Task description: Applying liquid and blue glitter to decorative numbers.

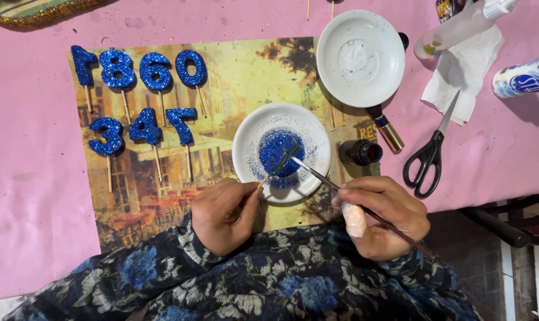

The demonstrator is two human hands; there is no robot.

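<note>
Near the bench's front edge, the left hand [222, 215] is pinching a glittered piece's stick [262, 182] over the glitter dish [250, 138] while the right hand [387, 215] is gripping a paintbrush [317, 175].

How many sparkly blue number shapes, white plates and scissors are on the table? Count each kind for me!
Finished sparkly blue number shapes on sticks: 7
White plates: 2
Scissors: 1
Total: 10
One more shape is in the near plate of blue glitter, held by the left hand while the right hand holds a brush.
</note>
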